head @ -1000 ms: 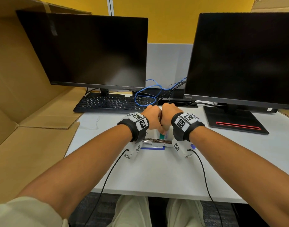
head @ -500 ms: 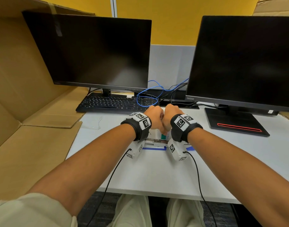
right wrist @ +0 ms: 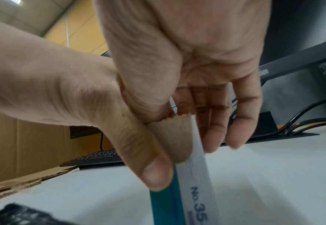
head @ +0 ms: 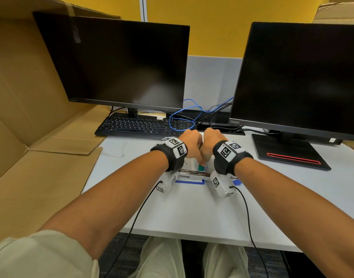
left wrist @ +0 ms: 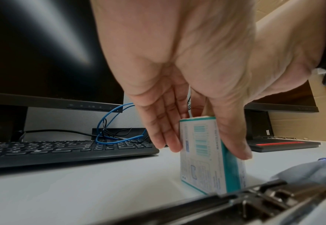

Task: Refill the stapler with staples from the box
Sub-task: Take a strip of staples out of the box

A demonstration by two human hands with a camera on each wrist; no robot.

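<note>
A white and teal staple box (left wrist: 202, 155) stands on end on the white table (head: 192, 213). My left hand (left wrist: 204, 147) grips it, fingers on one side and thumb on the teal edge. My right hand (right wrist: 187, 130) is at the box's top, its thumb on the brown opened flap (right wrist: 173, 137) and its fingers behind the box (right wrist: 198, 190). In the head view both hands (head: 189, 146) (head: 210, 145) meet over the box (head: 203, 167). The stapler (head: 192, 174) lies opened flat just in front of my wrists, its metal staple channel (left wrist: 254, 202) showing.
A black keyboard (head: 140, 125) and a blue cable loop (head: 182, 117) lie behind my hands. Two dark monitors (head: 120, 65) (head: 300, 77) stand at the back, and the right one's base (head: 288, 155) reaches forward. Flattened cardboard (head: 41, 157) covers the left side.
Both hands have stayed together on the box and have barely moved. The head view has shifted slightly.
</note>
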